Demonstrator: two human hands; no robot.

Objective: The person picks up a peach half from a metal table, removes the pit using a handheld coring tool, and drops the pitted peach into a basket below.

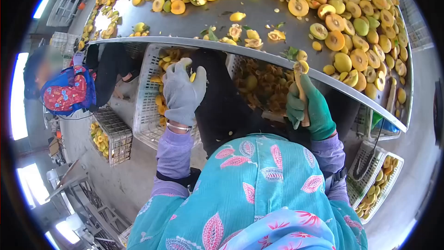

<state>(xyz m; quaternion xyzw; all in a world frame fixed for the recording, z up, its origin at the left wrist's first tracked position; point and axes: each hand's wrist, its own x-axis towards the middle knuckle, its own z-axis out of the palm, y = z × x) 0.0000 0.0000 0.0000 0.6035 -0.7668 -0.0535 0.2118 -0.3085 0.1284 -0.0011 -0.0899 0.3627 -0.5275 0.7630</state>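
My left hand (pixel 181 90), in a grey knit glove, hangs over a white plastic crate (pixel 144 106) below the table's edge. Its fingers are curled, with a small yellow fruit piece (pixel 192 77) showing between thumb and fingers. In a green-coated glove, my right hand (pixel 311 107) grips a wooden-handled tool (pixel 301 93) held upright near the table's rim. A small yellow fruit piece (pixel 304 67) sits at the tool's top end and hides its tip. Halved, apricot-like fruits (pixel 335 40) cover the right and far parts of the metal table (pixel 185 25).
The metal edge (pixel 259 54) runs between me and the tabletop. Under it, a crate of fruit scraps (pixel 268 83) stands by my legs. More crates stand at right (pixel 393 157) and at left (pixel 121 141). Another person (pixel 69 83) sits at the table's left end.
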